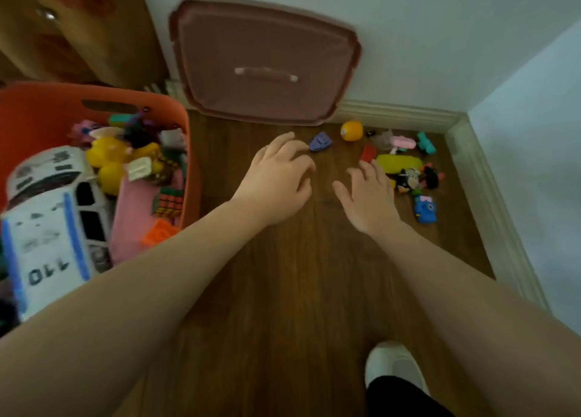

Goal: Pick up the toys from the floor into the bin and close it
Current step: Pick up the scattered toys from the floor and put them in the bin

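Observation:
An orange bin (37, 114) stands at the left, filled with toys, among them a white police car (53, 221), yellow ducks and a puzzle cube. Its brown-pink lid (267, 61) leans against the wall. Several small toys lie on the wooden floor near the corner: a purple piece (321, 141), a yellow ball (352, 130), a red block (368, 153), a yellow toy (399, 163), a black figure (415, 179) and a blue camera toy (425, 209). My left hand (279, 180) hovers empty, fingers loosely curled, just left of the purple piece. My right hand (367, 193) is spread, fingertips close to the red block.
A wooden cabinet (72, 30) stands behind the bin. White skirting (490, 177) runs along the wall corner at the right. My white shoe (394, 364) is on the floor at the bottom. Pink and teal toys (426, 143) lie by the skirting.

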### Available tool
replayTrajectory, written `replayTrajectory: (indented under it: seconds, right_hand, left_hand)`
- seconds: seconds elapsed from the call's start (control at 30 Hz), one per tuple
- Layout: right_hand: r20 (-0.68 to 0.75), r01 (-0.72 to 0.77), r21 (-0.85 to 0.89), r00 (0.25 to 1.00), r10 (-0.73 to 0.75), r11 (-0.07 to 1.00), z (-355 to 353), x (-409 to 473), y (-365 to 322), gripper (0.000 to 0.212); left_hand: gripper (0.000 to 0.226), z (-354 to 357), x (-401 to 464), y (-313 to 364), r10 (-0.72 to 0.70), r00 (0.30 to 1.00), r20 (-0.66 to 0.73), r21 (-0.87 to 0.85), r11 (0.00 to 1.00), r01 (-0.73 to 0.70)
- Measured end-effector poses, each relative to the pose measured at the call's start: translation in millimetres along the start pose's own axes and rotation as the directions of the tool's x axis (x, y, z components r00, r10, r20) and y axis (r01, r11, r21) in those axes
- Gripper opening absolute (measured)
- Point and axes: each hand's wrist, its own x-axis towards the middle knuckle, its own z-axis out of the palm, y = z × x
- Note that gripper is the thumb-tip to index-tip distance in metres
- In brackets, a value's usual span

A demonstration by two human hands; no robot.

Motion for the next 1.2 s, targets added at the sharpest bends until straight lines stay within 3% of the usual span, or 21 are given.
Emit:
replayTrajectory:
  seconds: [0.2, 0.33, 0.47, 0.57, 0.67, 0.77, 0.87, 0.97, 1.07, 1.2]
  right_hand:
    - [0.132, -0.135, -0.067, 0.981, 0.142, 0.989, 32.4, 39.8, 122.8, 0.053]
    - [0.208, -0.19, -0.043, 0.959, 0.194, 0.981, 41.5, 72.4, 176.1, 0.058]
    - [0.19, -0.131, -0.015, 0.973, 0.131, 0.991, 44.2, 117.6, 222.6, 0.062]
    - [0.271, -0.072, 0.066, 0.961, 0.052, 0.995, 53.2, 137.0, 239.1, 0.066]
    - [0.32, -0.018, 0.09, 0.947, -0.011, 0.996, 70.3, 130.4, 245.2, 0.058]
    - [0.271, 0.038, 0.071, 0.961, -0.056, 0.997, 83.2, 114.9, 247.9, 0.049]
    - [0.212, 0.032, 0.224, 0.974, -0.08, 0.974, 83.9, 106.5, 254.4, 0.042]
    - [0.003, 0.02, 0.367, 1.0, -0.023, 0.93, 72.6, 99.8, 268.3, 0.028]
    - [-0.137, -0.073, 0.432, 0.98, 0.145, 0.899, 57.8, 100.5, 288.1, 0.026]
    - [-0.136, -0.148, 0.3, 0.971, 0.196, 0.942, 43.6, 124.9, 304.7, 0.031]
  left_hand:
    - [0.041, 82.2, 76.2, 38.9, -0.051, 0.957, 0.286, 0.101, 0.995, 0.023]
    - [0.044, 123.6, 110.5, 59.4, -0.104, 0.918, 0.382, 0.119, 0.991, 0.063]
    - [0.05, 154.9, 139.3, 74.6, -0.141, 0.869, 0.474, 0.167, 0.984, 0.068]
    - [0.053, 174.2, 155.4, 78.9, -0.168, 0.835, 0.524, 0.187, 0.979, 0.08]
    - [0.06, 200.1, 170.2, 86.2, -0.216, 0.791, 0.572, 0.244, 0.966, 0.087]
    - [0.078, 225.9, 195.2, 96.1, -0.218, 0.821, 0.527, 0.303, 0.951, 0.058]
    - [0.095, 245.3, 226.3, 106.3, -0.168, 0.863, 0.476, 0.359, 0.933, -0.017]
    - [0.109, 261.0, 251.2, 113.0, -0.136, 0.854, 0.502, 0.453, 0.882, -0.126]
    - [0.104, 270.9, 268.1, 114.0, -0.196, 0.815, 0.546, 0.475, 0.873, -0.109]
    - [0.091, 274.9, 268.3, 112.4, -0.237, 0.806, 0.542, 0.428, 0.903, -0.023]
